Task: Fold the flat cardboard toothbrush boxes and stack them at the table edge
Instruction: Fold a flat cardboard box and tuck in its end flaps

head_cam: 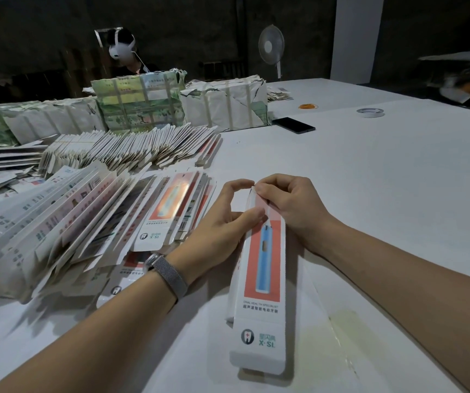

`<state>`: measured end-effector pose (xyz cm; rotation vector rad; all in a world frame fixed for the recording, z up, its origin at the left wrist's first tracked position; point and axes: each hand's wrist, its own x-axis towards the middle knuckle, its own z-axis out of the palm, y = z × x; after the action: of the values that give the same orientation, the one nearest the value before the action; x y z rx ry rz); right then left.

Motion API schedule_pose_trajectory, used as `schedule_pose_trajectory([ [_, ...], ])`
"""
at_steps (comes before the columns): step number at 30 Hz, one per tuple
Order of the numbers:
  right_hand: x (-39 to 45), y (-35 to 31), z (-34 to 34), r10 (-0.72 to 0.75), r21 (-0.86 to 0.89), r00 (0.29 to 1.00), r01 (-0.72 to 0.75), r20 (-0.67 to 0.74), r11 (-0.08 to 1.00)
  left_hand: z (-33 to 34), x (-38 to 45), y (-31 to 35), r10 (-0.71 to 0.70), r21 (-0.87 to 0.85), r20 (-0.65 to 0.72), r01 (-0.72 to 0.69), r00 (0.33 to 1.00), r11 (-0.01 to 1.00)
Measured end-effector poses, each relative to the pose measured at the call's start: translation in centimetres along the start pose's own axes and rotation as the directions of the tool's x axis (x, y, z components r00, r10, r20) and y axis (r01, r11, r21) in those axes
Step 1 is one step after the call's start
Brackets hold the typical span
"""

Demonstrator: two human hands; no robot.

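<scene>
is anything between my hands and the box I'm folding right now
No. Both hands already hold the toothbrush box at its far end: the left hand on its left edge, the right hand pinching the top flap. Nothing visible lies between them.

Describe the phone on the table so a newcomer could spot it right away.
Start at the white table and look to its far side, where taped paper bundles stand. Just right of the rightmost bundle lies the phone, flat on the tabletop. It is the only dark, slim rectangle there; the tape roll nearby is round and pale.
</scene>
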<state>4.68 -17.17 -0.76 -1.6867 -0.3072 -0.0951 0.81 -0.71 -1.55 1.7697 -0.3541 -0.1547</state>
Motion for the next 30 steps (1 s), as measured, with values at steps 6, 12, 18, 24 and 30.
schedule_pose_trajectory([
  [6, 0.25, 0.11, 0.05, 0.025, 0.058, 1.0, -0.024, -0.006, 0.998, 0.02, -0.03, 0.01, -0.002, 0.0, 0.021, 0.002, 1.0, 1.0],
  [12, 0.38, 0.14, -0.03, 0.032, 0.149, 0.999, -0.034, 0.014, 0.988, -0.22, 0.21, -0.36, 0.016, -0.02, 0.027, -0.015, 1.0, 1.0],
  [18, 0.35, 0.16, -0.27, 0.053, 0.164, 0.998, -0.058, 0.032, 0.985, -0.19, 0.2, -0.47, 0.069, 0.041, 0.0, -0.069, 0.998, 0.997],
  [24, 0.31, 0.31, -0.23, 0.035, 0.211, 0.998, -0.045, 0.052, 0.976, -0.06, 0.22, -0.56, 0.05, 0.001, -0.013, -0.05, 0.999, 0.999],
  [30, 0.28, 0.24, -0.28, 0.032, 0.235, 0.998, -0.045, 0.06, 0.971, -0.11, 0.15, -0.27, 0.052, 0.034, -0.04, -0.051, 0.998, 0.998],
])
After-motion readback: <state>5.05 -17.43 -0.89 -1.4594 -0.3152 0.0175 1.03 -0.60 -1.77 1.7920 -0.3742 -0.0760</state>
